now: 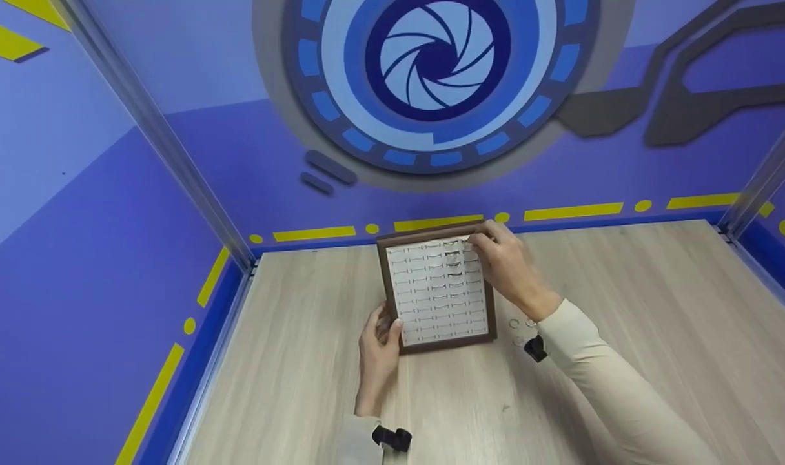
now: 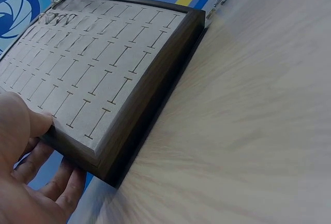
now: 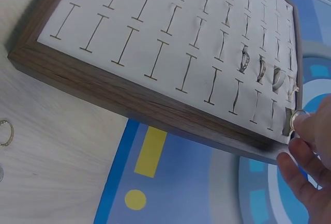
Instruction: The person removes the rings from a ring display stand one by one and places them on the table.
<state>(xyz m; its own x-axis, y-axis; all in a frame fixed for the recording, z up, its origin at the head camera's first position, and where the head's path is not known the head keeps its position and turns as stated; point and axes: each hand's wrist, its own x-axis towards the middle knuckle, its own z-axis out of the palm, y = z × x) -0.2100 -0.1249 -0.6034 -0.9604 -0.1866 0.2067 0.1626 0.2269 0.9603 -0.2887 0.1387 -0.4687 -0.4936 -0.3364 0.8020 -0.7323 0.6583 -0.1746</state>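
A ring display tray (image 1: 441, 290) with a dark wooden frame and a white slitted pad is held tilted up above the table. My left hand (image 1: 378, 352) grips its lower left edge, thumb on the front and fingers behind, as the left wrist view also shows. At the tray's upper right corner, my right hand (image 1: 510, 265) pinches a ring (image 3: 296, 120) against the end slit, which gapes open. Several rings, among them a silver ring (image 3: 279, 79) and a patterned ring (image 3: 244, 59), sit in the neighbouring column of slits. The right fingertips partly cover the pinched ring.
Loose rings lie on the wood-grain table (image 1: 289, 361) to the right of the tray, near the right wrist; one is a thin gold ring (image 3: 6, 132). A blue patterned wall (image 1: 237, 168) rises right behind the table, with metal posts at its corners.
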